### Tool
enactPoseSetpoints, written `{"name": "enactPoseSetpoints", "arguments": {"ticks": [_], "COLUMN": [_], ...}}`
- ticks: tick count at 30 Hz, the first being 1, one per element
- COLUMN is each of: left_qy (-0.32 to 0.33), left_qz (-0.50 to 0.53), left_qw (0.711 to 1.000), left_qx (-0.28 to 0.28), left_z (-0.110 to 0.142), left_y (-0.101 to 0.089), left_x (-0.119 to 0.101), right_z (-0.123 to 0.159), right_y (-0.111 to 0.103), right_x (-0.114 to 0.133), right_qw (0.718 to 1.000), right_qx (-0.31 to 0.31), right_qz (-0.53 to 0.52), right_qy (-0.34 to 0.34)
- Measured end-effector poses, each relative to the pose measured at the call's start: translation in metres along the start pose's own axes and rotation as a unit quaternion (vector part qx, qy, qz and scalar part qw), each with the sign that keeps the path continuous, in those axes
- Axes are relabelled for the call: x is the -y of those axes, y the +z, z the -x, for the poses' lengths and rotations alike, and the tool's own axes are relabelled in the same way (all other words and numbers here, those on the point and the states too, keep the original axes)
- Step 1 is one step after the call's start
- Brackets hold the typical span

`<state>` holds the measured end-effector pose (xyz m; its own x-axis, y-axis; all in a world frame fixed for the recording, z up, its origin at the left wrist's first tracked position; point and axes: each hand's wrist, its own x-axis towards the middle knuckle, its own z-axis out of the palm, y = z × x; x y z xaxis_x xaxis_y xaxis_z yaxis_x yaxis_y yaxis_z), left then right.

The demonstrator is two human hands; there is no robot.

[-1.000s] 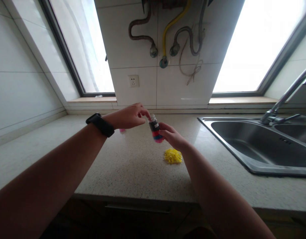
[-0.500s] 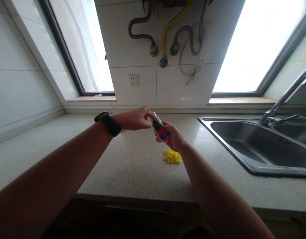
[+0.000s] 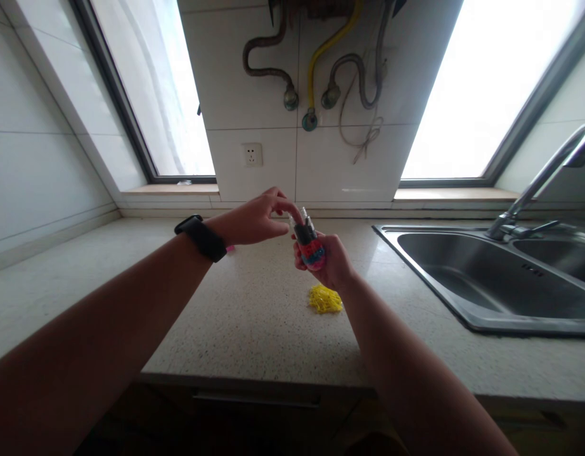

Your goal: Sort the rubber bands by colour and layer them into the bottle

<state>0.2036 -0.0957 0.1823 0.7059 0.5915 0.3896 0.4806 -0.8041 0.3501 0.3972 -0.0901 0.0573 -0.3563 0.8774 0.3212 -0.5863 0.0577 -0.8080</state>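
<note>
My right hand (image 3: 331,258) is wrapped round a small clear bottle (image 3: 313,251), tilted above the counter. Inside it lie layers of black, red, blue and pink; what the small pieces are I cannot make out. The index finger of my left hand (image 3: 266,217) reaches into the bottle's mouth, while its thumb stays apart from the bottle. Below my right hand, a heap of small yellow pieces (image 3: 325,299) lies on the speckled counter (image 3: 244,316). A bit of something pink (image 3: 231,248) shows beside my left wrist, mostly hidden.
At the right a steel sink (image 3: 444,304) is set into the counter, with a chrome faucet (image 3: 506,221) behind it. The tiled back wall carries a socket (image 3: 253,154) and several hoses. Windows stand on both sides, and the counter's front edge runs below my forearms.
The left index finger has bent down into the bottle's mouth, and the bottle is turned slightly more upright. The view has shifted a little.
</note>
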Motion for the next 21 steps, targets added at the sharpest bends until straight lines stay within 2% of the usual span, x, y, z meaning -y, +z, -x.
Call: {"name": "enactPoseSetpoints", "arguments": {"ticks": [5,10,12,16,18,21], "left_qy": [-0.009,0.010,0.016,0.004,-0.002,-0.006], "left_qz": [-0.010,-0.034,-0.034,-0.027,-0.026,-0.039], "left_qw": [0.999,0.993,0.994,0.999,0.999,0.997], "left_qx": [0.041,0.113,0.102,0.032,0.033,0.064], "left_z": [-0.008,-0.014,-0.013,-0.009,-0.007,-0.008], "left_y": [0.003,-0.007,-0.012,-0.015,-0.013,-0.007], "left_x": [0.002,0.002,0.000,-0.006,-0.005,-0.002], "right_z": [0.002,0.001,0.001,0.001,0.000,0.000], "right_y": [0.001,0.000,0.000,0.001,0.001,0.000], "right_x": [0.000,-0.002,-0.001,0.002,0.002,0.002], "right_qw": [1.000,1.000,1.000,1.000,1.000,1.000], "right_qx": [0.009,0.022,0.018,0.007,0.005,0.003], "right_qz": [0.004,0.013,0.008,0.000,-0.005,0.000], "right_qy": [0.003,0.017,0.009,-0.004,-0.005,-0.009]}}
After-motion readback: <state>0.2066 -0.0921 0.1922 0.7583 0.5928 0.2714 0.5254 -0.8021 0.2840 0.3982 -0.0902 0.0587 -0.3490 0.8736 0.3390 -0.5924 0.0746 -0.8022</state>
